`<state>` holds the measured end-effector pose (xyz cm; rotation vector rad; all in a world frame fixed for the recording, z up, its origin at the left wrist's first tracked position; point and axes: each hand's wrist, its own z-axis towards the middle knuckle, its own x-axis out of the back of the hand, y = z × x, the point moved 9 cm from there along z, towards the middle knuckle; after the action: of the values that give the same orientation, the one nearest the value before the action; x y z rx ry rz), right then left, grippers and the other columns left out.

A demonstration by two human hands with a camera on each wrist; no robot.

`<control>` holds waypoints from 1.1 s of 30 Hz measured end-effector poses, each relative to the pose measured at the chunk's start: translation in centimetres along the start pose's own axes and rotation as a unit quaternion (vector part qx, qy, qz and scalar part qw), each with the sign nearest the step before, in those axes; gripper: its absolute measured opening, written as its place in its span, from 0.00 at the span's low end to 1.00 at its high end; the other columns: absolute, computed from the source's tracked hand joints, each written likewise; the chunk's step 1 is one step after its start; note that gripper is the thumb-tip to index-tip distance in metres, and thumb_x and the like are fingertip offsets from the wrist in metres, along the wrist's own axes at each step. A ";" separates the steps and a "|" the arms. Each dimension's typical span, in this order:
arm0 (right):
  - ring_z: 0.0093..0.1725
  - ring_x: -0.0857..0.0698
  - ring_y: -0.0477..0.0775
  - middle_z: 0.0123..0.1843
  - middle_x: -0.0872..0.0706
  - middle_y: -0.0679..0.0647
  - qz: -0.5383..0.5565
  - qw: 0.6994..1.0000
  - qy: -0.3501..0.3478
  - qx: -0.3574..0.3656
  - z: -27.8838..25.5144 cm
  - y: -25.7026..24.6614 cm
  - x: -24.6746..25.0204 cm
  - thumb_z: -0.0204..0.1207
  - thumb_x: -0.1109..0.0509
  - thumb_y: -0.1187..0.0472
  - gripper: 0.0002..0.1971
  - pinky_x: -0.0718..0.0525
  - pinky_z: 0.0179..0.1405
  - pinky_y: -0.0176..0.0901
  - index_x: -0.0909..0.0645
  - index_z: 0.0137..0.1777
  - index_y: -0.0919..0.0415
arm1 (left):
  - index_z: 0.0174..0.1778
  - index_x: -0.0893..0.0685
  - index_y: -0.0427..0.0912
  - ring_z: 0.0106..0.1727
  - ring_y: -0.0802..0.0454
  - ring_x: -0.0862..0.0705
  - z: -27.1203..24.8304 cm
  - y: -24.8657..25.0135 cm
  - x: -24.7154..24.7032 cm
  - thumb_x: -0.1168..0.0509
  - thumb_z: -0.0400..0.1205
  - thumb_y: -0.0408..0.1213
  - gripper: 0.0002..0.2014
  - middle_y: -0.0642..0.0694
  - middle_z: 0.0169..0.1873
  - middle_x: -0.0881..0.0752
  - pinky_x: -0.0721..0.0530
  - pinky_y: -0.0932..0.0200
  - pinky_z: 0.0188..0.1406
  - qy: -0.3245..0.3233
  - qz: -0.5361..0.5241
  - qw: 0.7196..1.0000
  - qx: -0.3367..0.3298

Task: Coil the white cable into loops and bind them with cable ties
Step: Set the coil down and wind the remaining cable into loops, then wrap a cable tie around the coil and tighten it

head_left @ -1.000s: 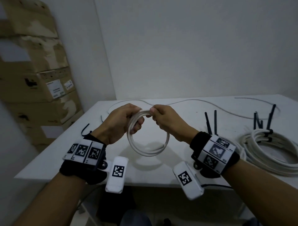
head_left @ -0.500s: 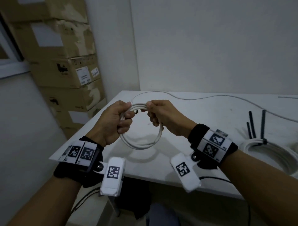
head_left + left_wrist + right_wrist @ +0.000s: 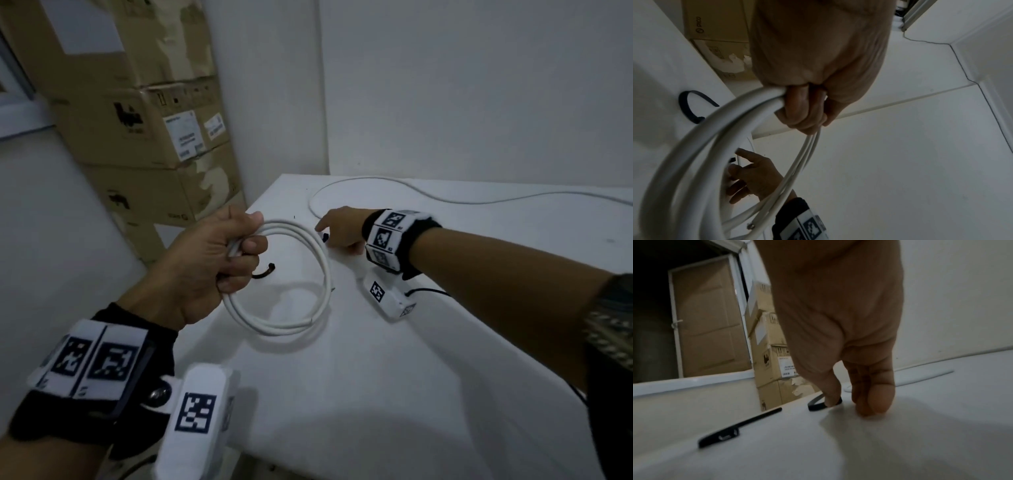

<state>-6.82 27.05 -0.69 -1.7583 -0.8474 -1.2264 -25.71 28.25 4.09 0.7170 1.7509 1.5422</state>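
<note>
A coil of white cable (image 3: pixel 323 274) hangs from my left hand (image 3: pixel 236 253), whose fingers are curled round its left side above the white table (image 3: pixel 376 377). In the left wrist view the loops (image 3: pixel 694 154) sweep down from that grip (image 3: pixel 803 107). My right hand (image 3: pixel 325 233) is stretched out to the table behind the coil, fingertips down. In the right wrist view its thumb tip touches a curled black cable tie (image 3: pixel 815 404); the fingers (image 3: pixel 871 402) stand apart from it on the table. A second black tie (image 3: pixel 735 430) lies nearer the table's edge.
A loose run of white cable (image 3: pixel 428 193) curves along the table's far side. Stacked cardboard boxes (image 3: pixel 144 130) stand against the wall beyond the left edge of the table. A curved black tie (image 3: pixel 265 272) lies inside the coil's outline. A door (image 3: pixel 709 321) stands behind.
My right hand has let go of the coil and moved out to the table by a black tie. The left hand now holds the coil alone. My view has swung left.
</note>
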 end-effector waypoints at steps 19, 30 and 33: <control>0.25 0.20 0.35 0.32 0.17 0.42 0.090 0.944 0.289 0.129 -32.5 3.2 13.0 0.74 0.28 0.64 0.05 0.26 0.30 0.21 0.11 0.46 0.57 | 0.34 0.36 0.47 0.15 0.59 0.42 -3.2 1.5 -16.7 0.43 0.87 0.36 0.15 0.50 0.23 0.30 0.46 0.71 0.13 -0.076 0.040 0.996 -0.025; 0.41 0.22 0.41 0.44 0.18 0.46 0.026 0.991 0.074 0.104 -43.3 10.0 3.1 0.76 0.33 0.71 0.08 0.21 0.45 0.32 0.15 0.49 0.60 | 0.38 0.34 0.45 0.15 0.59 0.42 -8.7 0.8 -36.2 0.45 0.88 0.37 0.12 0.50 0.23 0.30 0.47 0.68 0.13 -0.219 0.134 0.966 -0.006; 0.38 0.21 0.38 0.42 0.17 0.44 0.058 0.988 0.116 0.081 -44.7 13.0 4.6 0.76 0.32 0.69 0.06 0.21 0.46 0.32 0.15 0.47 0.59 | 0.37 0.35 0.45 0.16 0.59 0.43 -9.5 0.6 -38.9 0.44 0.88 0.38 0.12 0.50 0.23 0.30 0.48 0.68 0.15 -0.230 0.167 0.959 -0.010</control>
<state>-12.31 -18.30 9.44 -1.4816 -0.6780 -1.2210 -9.40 -7.75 10.54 1.2977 1.3112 1.4494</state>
